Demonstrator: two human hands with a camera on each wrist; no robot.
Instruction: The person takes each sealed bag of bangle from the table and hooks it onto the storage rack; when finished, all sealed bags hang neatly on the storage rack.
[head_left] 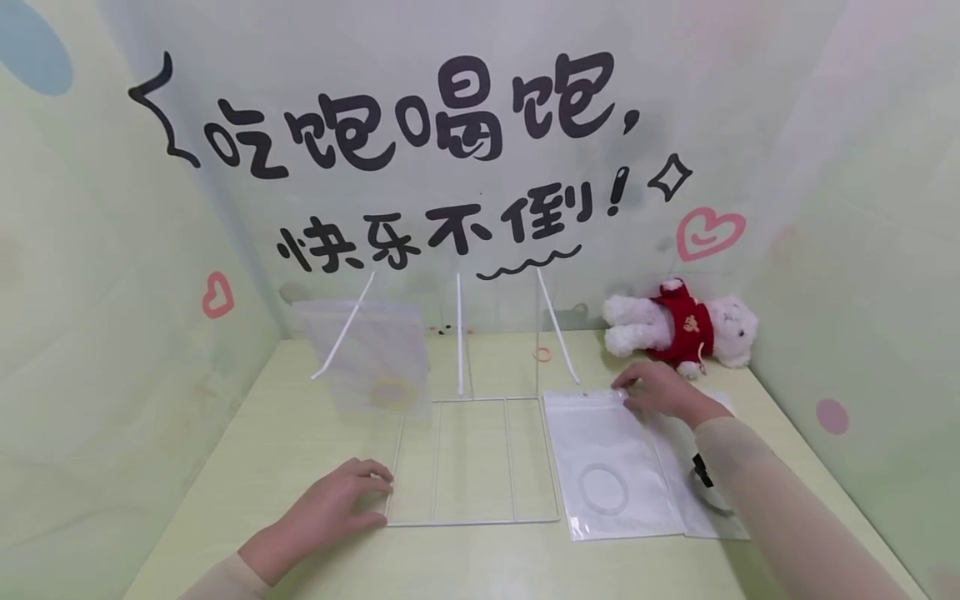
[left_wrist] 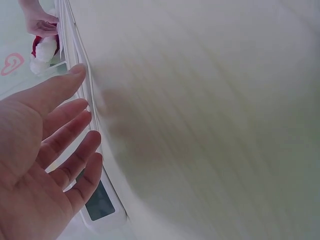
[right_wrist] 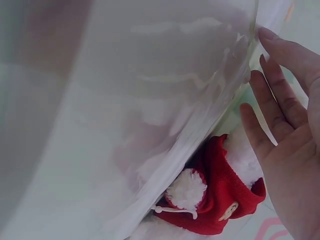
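Below the right fingers [head_left: 630, 377], the right sleeve [head_left: 757, 475] is hiding part of a white bag [head_left: 675, 442] and a black thing [head_left: 702, 472]. Beyond the left fingers [head_left: 373, 469], a yellow ring [head_left: 392, 392] is looking blurry through a cloudy bag [head_left: 390, 350]. Behind them, the left sleeve [head_left: 228, 579] is getting cut off.

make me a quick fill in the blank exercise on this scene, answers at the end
The white plush toy is dressed in the colour ____.
In the head view, the wire rack shows ____ long prongs.
There, the right hand is at a clear bag lying to the rack's ____.
The left hand is beside the rack's near ____ corner.
Missing words: red; three; right; left.
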